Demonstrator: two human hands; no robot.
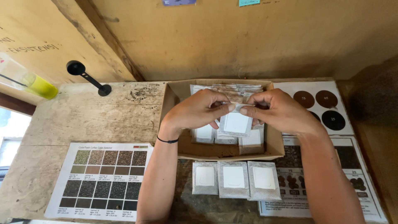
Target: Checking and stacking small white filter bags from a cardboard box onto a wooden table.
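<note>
Over the open cardboard box (275,143), both hands met at the top edge of one small white filter sachet (235,123). Left hand (198,110) was closed in a pinch on the sachet's upper left corner, thumb and forefinger tips together; black band (168,141) on that wrist. Right hand (278,111) was pinched shut on the upper right corner the same way. Sachet hung upright between them, just above the box contents, white square panel facing the camera. Box sat on the worn wooden counter (103,114), against the wall, and held more of the same sachets: a stack (232,89) standing on edge at the back, a few flat ones under the hands. Three more sachets (234,179) lay in a row on the counter just in front of the box, touching side by side. Colour swatch chart (103,180) lay flat to the left of the forearms; another chart with dark round discs (327,110) lay to the right, partly under the right arm. Black scoop (87,77) rested at the back left of the counter, a yellow-tipped bottle (39,86) further left, well apart from the hands.
</note>
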